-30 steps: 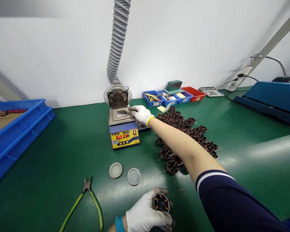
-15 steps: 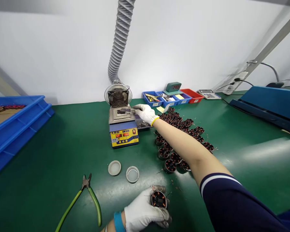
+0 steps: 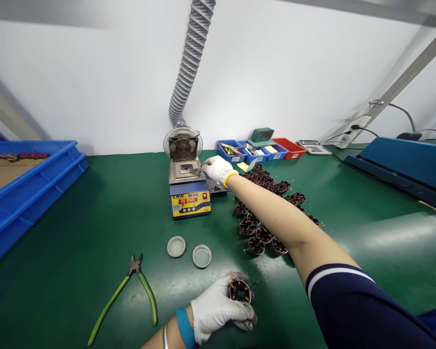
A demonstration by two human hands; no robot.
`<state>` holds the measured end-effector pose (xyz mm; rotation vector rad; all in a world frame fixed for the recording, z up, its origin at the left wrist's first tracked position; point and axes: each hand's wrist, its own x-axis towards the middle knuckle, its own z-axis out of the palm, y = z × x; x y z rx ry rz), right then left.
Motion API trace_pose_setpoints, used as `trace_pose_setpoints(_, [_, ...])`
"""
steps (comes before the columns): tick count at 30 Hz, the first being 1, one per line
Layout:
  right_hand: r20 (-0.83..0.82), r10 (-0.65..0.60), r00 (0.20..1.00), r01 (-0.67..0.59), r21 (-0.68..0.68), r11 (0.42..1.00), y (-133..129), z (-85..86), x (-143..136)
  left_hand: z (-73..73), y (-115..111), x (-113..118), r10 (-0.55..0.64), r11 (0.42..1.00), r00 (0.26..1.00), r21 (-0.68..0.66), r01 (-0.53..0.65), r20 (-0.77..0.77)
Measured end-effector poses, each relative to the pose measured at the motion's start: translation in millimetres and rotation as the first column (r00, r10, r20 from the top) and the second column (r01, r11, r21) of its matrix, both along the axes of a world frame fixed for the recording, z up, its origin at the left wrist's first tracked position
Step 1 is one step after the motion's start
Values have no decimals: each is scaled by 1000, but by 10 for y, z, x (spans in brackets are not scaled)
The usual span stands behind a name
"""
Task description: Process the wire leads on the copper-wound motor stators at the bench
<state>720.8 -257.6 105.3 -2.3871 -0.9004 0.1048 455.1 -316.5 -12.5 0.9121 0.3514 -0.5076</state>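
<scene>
My gloved left hand (image 3: 218, 308) is closed around a round motor stator (image 3: 240, 292) with copper windings, low over the front of the bench. Thin wire ends stick out from its rim. My gloved right hand (image 3: 218, 169) reaches forward and pinches a flat metal scraper (image 3: 195, 170), its tip over the square opening (image 3: 186, 167) on top of the solder pot (image 3: 191, 203). The pot's yellow front carries lit red digits. Many similar stators (image 3: 256, 246) stand on the bench under and beside my right forearm.
Two small round dishes (image 3: 176, 246) and green-handled cutters (image 3: 135, 265) lie in front of the pot. A fan with a grey duct (image 3: 191, 58) rises behind it. Blue bins (image 3: 231, 151), a red bin (image 3: 289, 148) and a calculator (image 3: 314, 147) line the wall. A blue crate (image 3: 58, 169) stands left.
My right hand has drawn the scraper slightly toward the near right side of the pot's opening. My left hand keeps hold of the stator. The whole view has shifted a little.
</scene>
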Motion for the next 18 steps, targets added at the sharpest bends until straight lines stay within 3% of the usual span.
trace_pose_setpoints(8, [-169,-7,986,28,120,992,63,-137,-154,-8,10,7,-11,1000,999,2,11,37])
trace_pose_setpoints(18, [-382,74,921,63,334,940,82,-421,-90,-13,12,2,-15,1000,999,4,14,41])
